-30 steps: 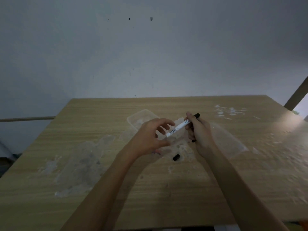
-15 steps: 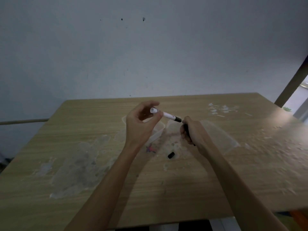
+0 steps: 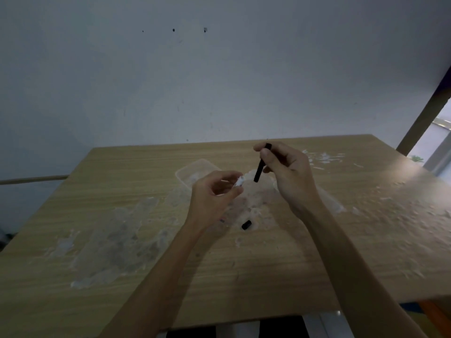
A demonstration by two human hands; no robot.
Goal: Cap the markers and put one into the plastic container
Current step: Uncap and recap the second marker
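Note:
My left hand [image 3: 212, 198] is closed on a white marker [image 3: 239, 182]; only its end shows past my fingers. My right hand [image 3: 290, 172] is raised a little to the right of it and pinches a thin black marker [image 3: 259, 170] that hangs tilted, its lower end close to the white marker's end but apart from it. A small black cap [image 3: 246, 225] lies loose on the table below both hands. The clear plastic container [image 3: 192, 168] sits on the table just behind my left hand, partly hidden by it.
The wooden table [image 3: 122, 276] has pale smeared patches at the left and the right. A clear plastic sheet or lid [image 3: 335, 206] lies under my right wrist. A grey wall stands behind the table, and a slanted wooden post [image 3: 424, 118] rises at the far right.
The two hands have come apart. My right hand rose with the black marker, now showing its length. My left hand lowered the white marker and turned it so that most of it is hidden.

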